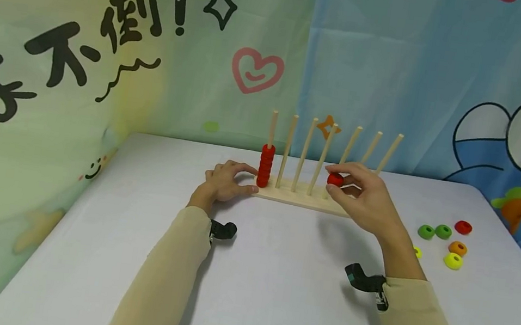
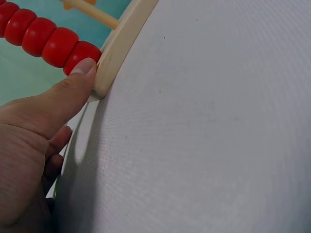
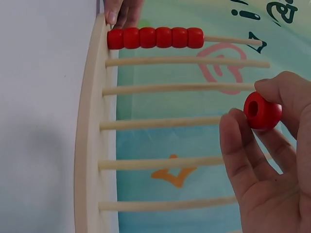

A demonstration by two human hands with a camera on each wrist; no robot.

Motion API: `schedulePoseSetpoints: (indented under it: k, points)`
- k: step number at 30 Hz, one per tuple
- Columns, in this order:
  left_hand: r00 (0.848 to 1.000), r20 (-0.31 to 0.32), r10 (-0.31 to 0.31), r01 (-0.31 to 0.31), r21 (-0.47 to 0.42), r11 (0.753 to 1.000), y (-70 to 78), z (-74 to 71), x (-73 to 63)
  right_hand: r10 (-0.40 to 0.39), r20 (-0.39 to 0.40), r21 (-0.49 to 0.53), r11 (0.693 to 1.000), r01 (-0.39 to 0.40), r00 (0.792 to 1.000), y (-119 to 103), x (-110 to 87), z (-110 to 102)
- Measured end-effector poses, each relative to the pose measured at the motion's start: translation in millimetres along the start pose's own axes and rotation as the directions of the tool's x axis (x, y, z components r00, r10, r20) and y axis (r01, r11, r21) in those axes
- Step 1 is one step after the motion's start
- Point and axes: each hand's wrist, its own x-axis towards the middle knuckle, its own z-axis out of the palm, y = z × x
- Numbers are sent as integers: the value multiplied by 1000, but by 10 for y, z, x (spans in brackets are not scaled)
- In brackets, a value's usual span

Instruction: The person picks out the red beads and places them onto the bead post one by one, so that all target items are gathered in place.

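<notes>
A wooden peg stand (image 1: 305, 199) with upright rods stands on the table. Its leftmost rod carries a stack of several red beads (image 1: 265, 166); the other rods are bare. My left hand (image 1: 225, 181) holds the stand's left end, thumb on the front edge by the lowest bead in the left wrist view, other fingers round the back. Between thumb and fingers, my right hand (image 1: 360, 192) pinches a loose red bead (image 3: 262, 111) in front of the rods. The bead's hole shows in the right wrist view, and it is apart from every rod.
Loose beads lie on the table at the right: a red bead (image 1: 463, 227), two green beads (image 1: 443, 231), an orange bead (image 1: 458, 248) and a yellow bead (image 1: 453, 261). Another yellow bead (image 1: 418, 252) is partly behind the right wrist. A printed cloth (image 1: 382, 63) hangs behind the table.
</notes>
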Motion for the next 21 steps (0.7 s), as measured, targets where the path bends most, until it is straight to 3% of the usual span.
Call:
schedulePoseSetpoints:
  k: [4, 8, 12, 16, 21]
  points:
    - [1000, 1, 2, -2, -10, 1000, 25, 5, 7, -26, -13, -16, 1000, 26, 1000, -57, 44, 32]
    - [1000, 0, 0, 0, -2, 1000, 36, -7, 4, -69, -20, 20, 997, 70, 997, -251, 92, 88]
    - [1000, 5, -4, 4, 5, 1000, 23, -12, -4, -55, -9, 66, 996, 56, 998, -433, 131, 150]
    - [1000, 2, -7, 7, -3, 1000, 6, -9, -9, -34, 17, 104, 994, 32, 999, -501, 178, 210]
    - [1000, 3, -6, 6, 3, 1000, -9, 1, 1, -82, 2, 141, 987, 81, 997, -530, 254, 278]
